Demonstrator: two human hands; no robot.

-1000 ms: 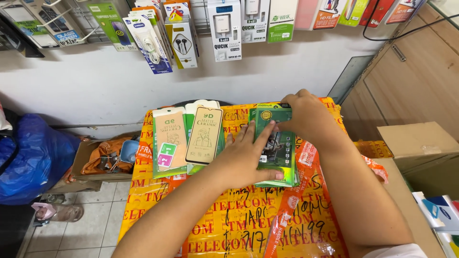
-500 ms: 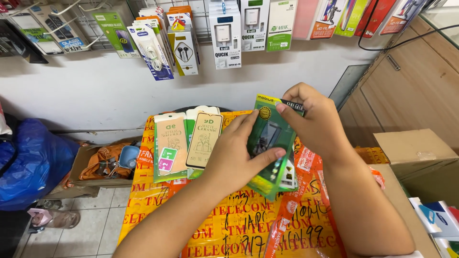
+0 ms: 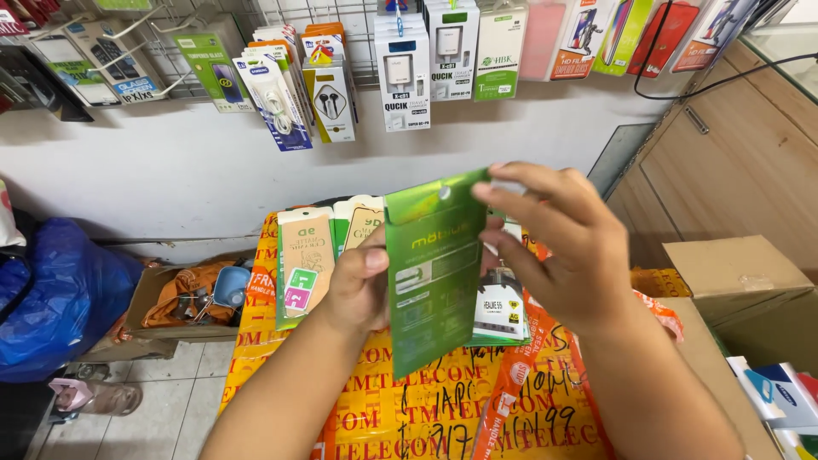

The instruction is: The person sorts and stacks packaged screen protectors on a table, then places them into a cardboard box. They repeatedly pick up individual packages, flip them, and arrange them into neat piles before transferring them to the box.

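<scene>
— Two hands [image 3: 362, 285] [image 3: 558, 247] on one green packet [image 3: 434, 273] now, lifted off the yellow-wrapped parcel [image 3: 383, 417] and tipped upright; a second ago, flat on the stack.

— Grip?

— Left clamped on the near edge, thumb in front; right pinching the top corner.

— Below?

— Remaining packets [image 3: 503, 307] uncovered, beige ones [image 3: 304, 264] just left, untouched.

— Room?

— Open air above, up toward the hanging accessory packs [image 3: 400, 68]. Cardboard box [image 3: 737, 277] close at right, parcel edge and floor drop at left.
</scene>
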